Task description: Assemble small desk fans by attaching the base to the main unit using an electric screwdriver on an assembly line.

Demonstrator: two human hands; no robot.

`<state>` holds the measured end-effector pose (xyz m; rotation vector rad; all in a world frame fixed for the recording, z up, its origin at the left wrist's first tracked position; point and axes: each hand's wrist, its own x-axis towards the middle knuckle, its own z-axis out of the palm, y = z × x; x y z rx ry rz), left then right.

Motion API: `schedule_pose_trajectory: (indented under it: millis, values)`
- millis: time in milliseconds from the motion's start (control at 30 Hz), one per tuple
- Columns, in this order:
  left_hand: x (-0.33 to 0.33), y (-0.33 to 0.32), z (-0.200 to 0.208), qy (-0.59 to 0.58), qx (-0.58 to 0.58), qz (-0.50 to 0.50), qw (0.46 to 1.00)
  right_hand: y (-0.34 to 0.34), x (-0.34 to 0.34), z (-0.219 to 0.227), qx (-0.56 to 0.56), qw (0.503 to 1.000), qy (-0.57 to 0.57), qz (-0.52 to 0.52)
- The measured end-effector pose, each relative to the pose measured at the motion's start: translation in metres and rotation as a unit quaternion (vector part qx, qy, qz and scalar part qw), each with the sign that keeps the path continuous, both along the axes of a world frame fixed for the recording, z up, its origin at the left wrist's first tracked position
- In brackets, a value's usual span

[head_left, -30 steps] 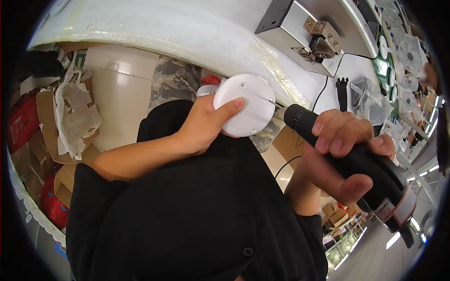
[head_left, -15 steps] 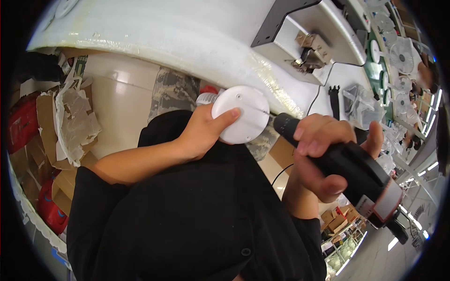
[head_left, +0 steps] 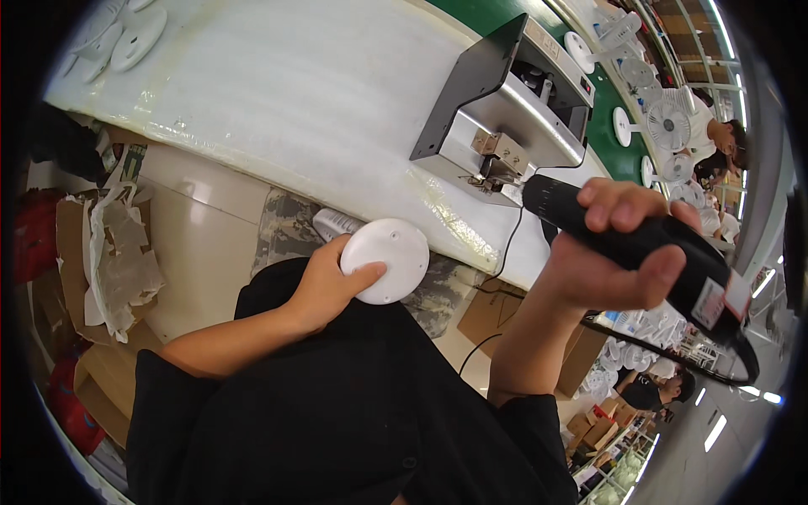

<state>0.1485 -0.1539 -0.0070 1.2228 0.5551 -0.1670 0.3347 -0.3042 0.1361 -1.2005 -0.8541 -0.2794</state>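
My left hand (head_left: 322,284) grips a white round fan base (head_left: 394,257), thumb on its flat underside, where small screw holes show. Behind the disc a whitish ribbed part (head_left: 333,224) sticks out; the rest of it is hidden. With fingers wrapped round its black body, my right hand (head_left: 610,252) holds an electric screwdriver (head_left: 562,202) above the table's edge. Its nose points at the front of a metal screw feeder (head_left: 539,114), by a small brass-coloured block (head_left: 502,154). Whether the bit touches the feeder I cannot tell.
The feeder stands on a white-covered table (head_left: 295,109) with taped edges. White fan parts (head_left: 139,38) lie at its far left. A green conveyor (head_left: 619,147) carries fans beyond, with people beside it. Cardboard boxes (head_left: 76,244) stand at left. A black cord (head_left: 509,248) hangs near the edge.
The screwdriver has left the fan base and moved up to the feeder. My left hand still holds the base, now lower and further left in view. The view has shifted, showing more of the table.
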Motion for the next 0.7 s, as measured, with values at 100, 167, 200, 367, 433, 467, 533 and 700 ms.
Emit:
schedule_pose_trajectory:
  millis: [100,167,200,367,433,467,533,700]
  values:
    - [0.001,0.001,0.002,0.011,-0.027,0.0,1.0,0.0,0.004,0.001,-0.005,1.0,0.03,0.003]
    - [0.004,0.0,0.002,0.006,-0.055,0.011,0.998,0.001,0.006,0.007,0.002,0.997,0.073,0.005]
    - [0.005,-0.001,0.003,0.005,-0.07,0.016,0.997,0.0,0.005,0.008,0.005,0.995,0.095,0.005]
    - [0.023,-0.001,0.007,0.02,-0.031,-0.032,0.999,-0.001,-0.012,0.003,0.028,0.989,0.133,0.06]
    - [0.026,-0.004,0.01,0.026,-0.04,-0.033,0.998,-0.003,-0.021,0.003,0.017,0.987,0.142,0.074]
    - [0.028,-0.004,0.01,0.02,-0.047,-0.034,0.998,-0.002,-0.025,0.002,0.007,0.986,0.139,0.088]
    - [0.028,-0.004,0.01,0.007,-0.06,-0.035,0.998,-0.001,-0.032,-0.001,-0.012,0.984,0.131,0.117]
    - [0.03,-0.005,0.011,0.006,-0.051,-0.045,0.998,0.0,-0.035,-0.011,-0.03,0.982,0.144,0.115]
